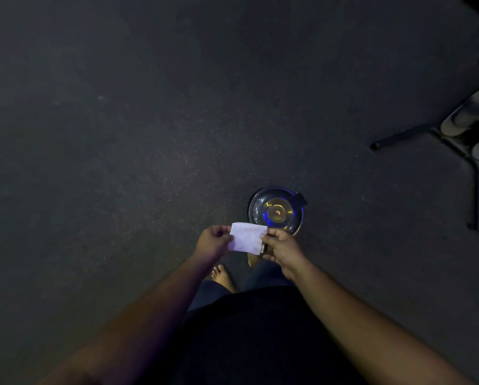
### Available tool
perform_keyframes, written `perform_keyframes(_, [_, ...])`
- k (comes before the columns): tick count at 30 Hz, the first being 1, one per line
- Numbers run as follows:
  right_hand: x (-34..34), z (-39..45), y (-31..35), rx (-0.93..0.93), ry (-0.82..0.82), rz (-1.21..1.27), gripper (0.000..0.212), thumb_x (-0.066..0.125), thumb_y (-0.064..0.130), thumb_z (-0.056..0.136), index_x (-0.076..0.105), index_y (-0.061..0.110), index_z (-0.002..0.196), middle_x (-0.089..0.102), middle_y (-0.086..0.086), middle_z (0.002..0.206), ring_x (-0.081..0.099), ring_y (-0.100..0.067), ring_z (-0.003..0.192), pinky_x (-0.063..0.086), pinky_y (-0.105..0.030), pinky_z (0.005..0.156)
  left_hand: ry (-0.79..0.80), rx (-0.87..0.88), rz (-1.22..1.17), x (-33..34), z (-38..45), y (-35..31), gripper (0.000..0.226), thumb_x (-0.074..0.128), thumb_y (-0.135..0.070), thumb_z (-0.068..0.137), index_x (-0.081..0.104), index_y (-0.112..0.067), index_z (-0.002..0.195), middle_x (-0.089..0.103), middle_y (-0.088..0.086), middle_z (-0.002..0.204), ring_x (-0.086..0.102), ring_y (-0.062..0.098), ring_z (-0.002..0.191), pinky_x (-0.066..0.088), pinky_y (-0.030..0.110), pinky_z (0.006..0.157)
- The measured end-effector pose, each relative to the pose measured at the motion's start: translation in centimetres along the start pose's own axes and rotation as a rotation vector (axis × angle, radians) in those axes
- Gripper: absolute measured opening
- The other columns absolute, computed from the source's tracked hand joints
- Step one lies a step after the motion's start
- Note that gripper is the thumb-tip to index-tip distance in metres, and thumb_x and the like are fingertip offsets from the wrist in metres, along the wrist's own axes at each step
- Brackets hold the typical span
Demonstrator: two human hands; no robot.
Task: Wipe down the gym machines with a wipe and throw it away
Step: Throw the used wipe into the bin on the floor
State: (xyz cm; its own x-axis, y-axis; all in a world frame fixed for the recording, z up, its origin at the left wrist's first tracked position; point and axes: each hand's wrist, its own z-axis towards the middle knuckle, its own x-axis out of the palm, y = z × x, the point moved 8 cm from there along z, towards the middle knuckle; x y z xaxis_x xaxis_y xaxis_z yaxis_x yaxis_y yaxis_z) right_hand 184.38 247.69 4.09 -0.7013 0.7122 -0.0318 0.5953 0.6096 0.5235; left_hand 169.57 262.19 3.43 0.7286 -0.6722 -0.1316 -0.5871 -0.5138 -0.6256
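Wipe (248, 237) held stretched flat between both hands at waist height, long axis running left–right. Left edge pinched by left hand (212, 241), right edge pinched by right hand (281, 247). Round open-topped container (256, 202), likely bin, seen on dark floor (121, 134) directly beyond wipe, nearer right hand. Machine frame (455, 140) seen far right, well apart, also on right-hand side.
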Motion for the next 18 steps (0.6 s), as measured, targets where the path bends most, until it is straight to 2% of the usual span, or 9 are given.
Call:
perform_keyframes(5, [-0.2,0.8,1.2,-0.003,0.007,-0.017,0.019,0.061,0.013,0.100,0.063,0.011,0.119,0.067,-0.011,0.095,0.060,-0.016,0.071,0.050,-0.024,0.060,0.024,0.000,0.040,0.2,1.7,-1.1,0.014,0.064,-0.004,0.094,0.074,-0.009,0.103,0.072,0.005,0.083,0.060,0.013,0.066,0.049,0.026,0.057])
perform_keyframes(8, [-0.4,1.1,1.2,0.005,0.013,-0.002,0.007,0.060,0.012,0.101,0.064,0.016,0.106,0.066,-0.012,0.095,0.058,-0.016,0.072,0.049,-0.025,0.061,0.048,0.010,0.057,0.8,2.4,-1.7,0.015,0.064,-0.003,0.095,0.074,-0.010,0.102,0.071,0.003,0.081,0.059,0.012,0.065,0.049,0.025,0.056])
perform_keyframes(11, [-0.9,1.3,0.9,0.019,-0.013,-0.006,0.009,0.062,0.013,0.100,0.061,0.021,0.097,0.067,-0.006,0.092,0.060,-0.016,0.077,0.052,-0.028,0.068,0.071,0.025,0.095,1.5,3.0,-2.0,0.016,0.064,-0.003,0.095,0.075,-0.013,0.101,0.073,0.000,0.079,0.061,0.009,0.064,0.049,0.024,0.056])
perform_keyframes(16, [-1.5,1.6,0.5,0.035,-0.013,-0.019,0.010,0.061,0.013,0.100,0.064,0.016,0.108,0.070,-0.005,0.093,0.063,-0.016,0.078,0.051,-0.027,0.066,0.101,0.009,0.119,2.4,3.4,-1.9,0.016,0.063,-0.002,0.096,0.075,-0.009,0.103,0.072,0.002,0.079,0.061,0.004,0.061,0.049,0.020,0.054])
perform_keyframes(18, [-1.7,1.7,0.7,0.033,-0.024,-0.011,0.007,0.061,0.012,0.100,0.064,0.017,0.104,0.070,-0.004,0.093,0.063,-0.015,0.078,0.051,-0.027,0.065,0.111,0.004,0.104,2.7,3.6,-1.9,0.015,0.063,-0.003,0.096,0.075,-0.007,0.105,0.073,0.006,0.083,0.063,0.010,0.067,0.050,0.021,0.056])
